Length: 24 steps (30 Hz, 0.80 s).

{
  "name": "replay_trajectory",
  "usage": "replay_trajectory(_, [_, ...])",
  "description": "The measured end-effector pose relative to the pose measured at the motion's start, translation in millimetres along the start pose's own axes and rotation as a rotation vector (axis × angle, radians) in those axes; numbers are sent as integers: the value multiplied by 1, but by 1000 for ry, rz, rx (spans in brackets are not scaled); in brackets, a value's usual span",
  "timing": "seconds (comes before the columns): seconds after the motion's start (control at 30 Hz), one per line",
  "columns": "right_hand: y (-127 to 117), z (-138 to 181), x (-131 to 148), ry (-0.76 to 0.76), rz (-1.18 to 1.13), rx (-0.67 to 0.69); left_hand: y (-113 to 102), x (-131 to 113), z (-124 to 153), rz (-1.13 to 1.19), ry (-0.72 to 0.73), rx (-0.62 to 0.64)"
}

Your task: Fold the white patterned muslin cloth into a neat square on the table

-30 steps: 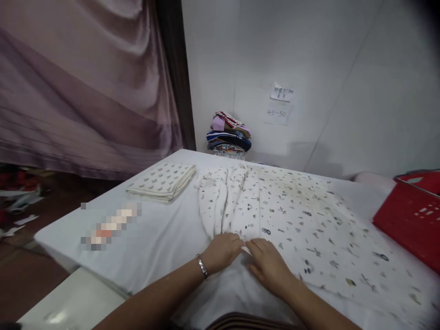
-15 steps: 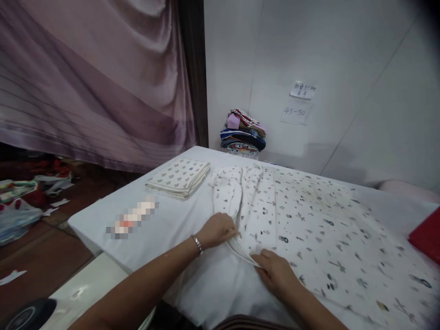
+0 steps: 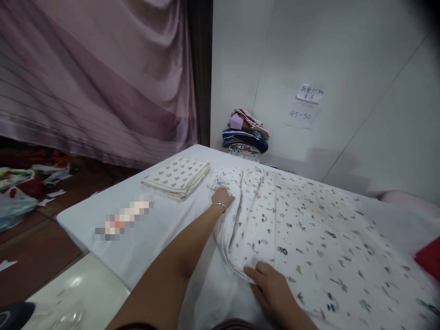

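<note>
A: On the white-covered table (image 3: 161, 229), where does the work stand?

B: A large printed cloth (image 3: 309, 229) lies spread over most of the table, and its left edge is gathered into loose lengthwise folds. The left hand (image 3: 222, 198) reaches far along that folded edge, near the far corner, fingers resting flat on the fabric; I cannot tell whether it pinches anything. The right hand (image 3: 271, 286) presses on the near corner of the same edge, fingers spread and flat, holding nothing.

A: So which step is this, in your judgement?

B: It looks like squaring up the first long fold: one hand pins the near end, the other sets the far end straight.

A: And what does the next move call for?

B: Probably smoothing the layers between the two hands so the edge runs straight, since the folds are bunched and wavy in the middle. The near corner should stay pinned, or the stack may slide.

A: Anything close by to mind?

B: A small folded cloth (image 3: 177, 176) sits just beside the far corner, apart from the left hand. A pile of clothes (image 3: 245, 133) stands against the wall, and a red basket (image 3: 428, 256) shows at the right edge.
</note>
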State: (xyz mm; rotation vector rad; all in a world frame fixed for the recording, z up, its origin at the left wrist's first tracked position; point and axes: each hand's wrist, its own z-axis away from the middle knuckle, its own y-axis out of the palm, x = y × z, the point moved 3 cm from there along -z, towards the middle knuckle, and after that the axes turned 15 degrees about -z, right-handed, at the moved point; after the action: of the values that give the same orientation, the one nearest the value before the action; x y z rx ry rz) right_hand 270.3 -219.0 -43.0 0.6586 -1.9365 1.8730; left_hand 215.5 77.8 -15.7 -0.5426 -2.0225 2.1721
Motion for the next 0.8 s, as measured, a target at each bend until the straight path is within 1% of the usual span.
replay_trajectory(0.1, [-2, 0, -1, -12, -44, 13, -3, 7, -3, 20, -41, 24])
replay_trajectory(0.2, [-3, -1, -4, -10, -103, 17, -14, 8, -2, 34, -61, -6])
replay_trajectory(0.27, [-3, -2, -7, -17, -140, 13, -21, 2, -2, 31, -54, -49])
replay_trajectory(0.33, [-1, -2, -10, -27, -166, 12, -24, -10, -3, 16, -27, -94])
replay_trajectory(0.43, [-1, -2, -13, -32, -193, 23, -16, -31, -5, -23, 38, -117])
replay_trajectory(0.53, [-2, -2, -13, -26, -208, 41, 0, -43, -9, -60, 79, -87])
replay_trajectory(0.63, [-5, -2, -12, -39, -212, 45, 10, -45, -12, -75, 85, -66])
replay_trajectory(0.8, [-7, -3, -10, -55, -209, 36, 13, -46, -17, -44, 59, -44])
